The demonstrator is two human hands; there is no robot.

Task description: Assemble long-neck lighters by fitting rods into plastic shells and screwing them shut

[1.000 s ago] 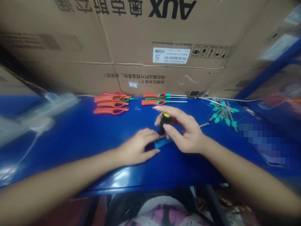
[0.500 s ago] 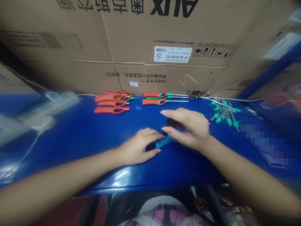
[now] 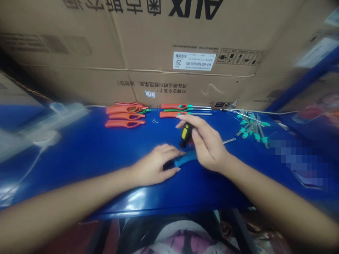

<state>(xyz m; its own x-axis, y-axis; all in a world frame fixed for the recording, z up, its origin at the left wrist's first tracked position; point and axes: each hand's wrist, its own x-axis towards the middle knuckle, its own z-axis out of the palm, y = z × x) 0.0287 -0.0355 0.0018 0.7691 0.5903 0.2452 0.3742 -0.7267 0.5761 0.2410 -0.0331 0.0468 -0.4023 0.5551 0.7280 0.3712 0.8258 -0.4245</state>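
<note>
My right hand (image 3: 209, 144) is closed around the black and yellow handle of a screwdriver (image 3: 186, 132). Its thin shaft points down, slightly tilted, to the near end of a blue long-nosed lighter (image 3: 186, 158) lying on the table. Thumb and fingers of my left hand (image 3: 155, 164) pinch that end of the lighter from the left. Part of the lighter is hidden behind my right hand; a metal tube (image 3: 229, 140) shows beyond it, in line with the body.
Several orange lighter handles (image 3: 125, 123) lie at the back left of the blue table (image 3: 87, 192). Beside them are lighters with metal tubes (image 3: 169, 114) and tiny loose pieces (image 3: 155, 121). Tubes with teal ends (image 3: 256, 135) are piled at right. A cardboard sheet (image 3: 148, 38) stands behind.
My right hand has drawn slightly left and tilted, bringing the screwdriver's handle and shaft into clear view. My left hand and the blue lighter have stayed nearly in place.
</note>
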